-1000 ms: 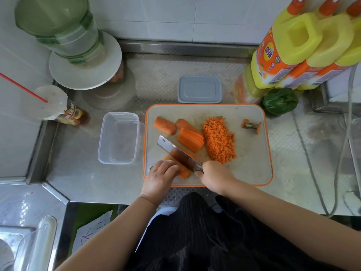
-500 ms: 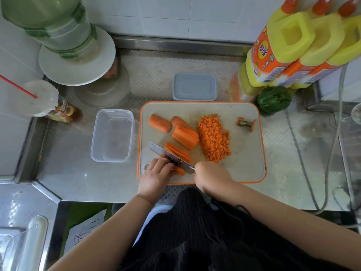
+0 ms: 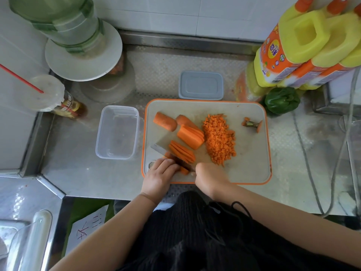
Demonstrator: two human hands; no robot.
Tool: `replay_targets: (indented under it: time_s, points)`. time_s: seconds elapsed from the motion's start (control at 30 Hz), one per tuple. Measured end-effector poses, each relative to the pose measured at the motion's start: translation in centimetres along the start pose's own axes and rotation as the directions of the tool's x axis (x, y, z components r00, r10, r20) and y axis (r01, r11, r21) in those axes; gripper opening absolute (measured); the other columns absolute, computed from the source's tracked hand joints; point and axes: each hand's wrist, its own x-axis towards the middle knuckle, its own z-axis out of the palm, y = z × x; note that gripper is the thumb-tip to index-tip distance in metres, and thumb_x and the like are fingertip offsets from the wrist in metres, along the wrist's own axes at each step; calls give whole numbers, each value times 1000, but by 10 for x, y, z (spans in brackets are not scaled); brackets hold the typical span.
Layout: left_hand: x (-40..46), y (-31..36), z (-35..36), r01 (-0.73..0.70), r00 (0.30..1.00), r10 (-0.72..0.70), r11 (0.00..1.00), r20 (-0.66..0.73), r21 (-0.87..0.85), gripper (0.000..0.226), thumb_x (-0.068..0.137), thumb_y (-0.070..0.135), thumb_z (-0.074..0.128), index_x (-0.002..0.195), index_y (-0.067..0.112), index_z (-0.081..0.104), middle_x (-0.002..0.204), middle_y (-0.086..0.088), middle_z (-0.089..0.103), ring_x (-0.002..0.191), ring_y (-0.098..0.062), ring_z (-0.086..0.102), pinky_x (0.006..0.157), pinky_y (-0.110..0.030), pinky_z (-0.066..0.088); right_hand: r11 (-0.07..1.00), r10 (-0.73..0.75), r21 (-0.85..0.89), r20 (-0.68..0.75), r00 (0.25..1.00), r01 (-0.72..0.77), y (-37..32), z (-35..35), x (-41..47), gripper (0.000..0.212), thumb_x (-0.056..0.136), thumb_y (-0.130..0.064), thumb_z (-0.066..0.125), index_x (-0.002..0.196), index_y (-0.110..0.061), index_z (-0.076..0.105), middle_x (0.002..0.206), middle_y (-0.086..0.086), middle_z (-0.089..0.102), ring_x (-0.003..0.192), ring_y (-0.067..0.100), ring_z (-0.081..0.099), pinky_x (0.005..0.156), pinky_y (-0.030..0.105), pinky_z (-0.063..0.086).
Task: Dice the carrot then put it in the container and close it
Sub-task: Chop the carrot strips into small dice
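Observation:
On the orange-rimmed cutting board (image 3: 250, 169) my right hand (image 3: 212, 178) grips the handle of a knife (image 3: 159, 149), its blade down through a carrot piece (image 3: 184, 170). My left hand (image 3: 161, 173) holds that piece with curled fingers, beside the blade. Thin carrot slices (image 3: 182, 151) lie fanned just beyond the knife. A sliced carrot chunk (image 3: 190, 136), two whole carrot pieces (image 3: 165, 121) and a heap of diced carrot (image 3: 219, 138) lie farther back. The clear container (image 3: 117, 132) stands open left of the board; its grey lid (image 3: 201, 85) lies behind the board.
A carrot top (image 3: 252, 124) lies at the board's right. A green pepper (image 3: 282, 100) and yellow bottles (image 3: 304, 47) stand at the back right. A water jug on a white stand (image 3: 78, 45) and a cup with a red straw (image 3: 45, 94) stand at the back left.
The knife has come down nearer the board's front edge, leaving more thin slices fanned beyond the blade. My left hand has stayed on the shrinking piece.

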Motion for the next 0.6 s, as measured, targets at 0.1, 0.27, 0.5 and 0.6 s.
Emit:
replay_targets:
  time_s: [0.1,0.27,0.5,0.6]
  points:
    - [2,1,-4,-13,1000,12,999,-8,-52,22,89,9,61,107,20,65,104,-4,65,95,-23,57,86,-32,49,993,4,118,54,999,-10,8,-7,9,23,97,-33,51,89,-12,55,88,7,60,86,29,61,66,33,44]
    - [5,3,-8,-8,1000,8,998,4,-68,22,87,9,66,103,22,58,101,-3,65,91,-24,57,78,-38,52,993,-9,114,9,1000,8,9,-10,3,33,98,-39,48,102,-9,59,89,7,60,86,29,60,66,33,43]
    - [4,0,-8,8,1000,-8,999,18,-34,11,83,9,69,93,15,69,96,-4,63,86,-25,56,70,-37,52,1000,-19,9,-12,1000,19,6,-7,-12,25,99,-30,46,106,-10,60,99,8,64,94,32,61,68,32,41]
    - [4,1,-7,29,999,-29,999,23,-19,12,81,7,73,91,14,73,94,-2,66,85,-23,57,69,-37,53,1000,-3,-14,9,1000,4,4,-8,-13,23,99,-29,46,106,-12,60,95,7,62,94,31,61,67,33,40]
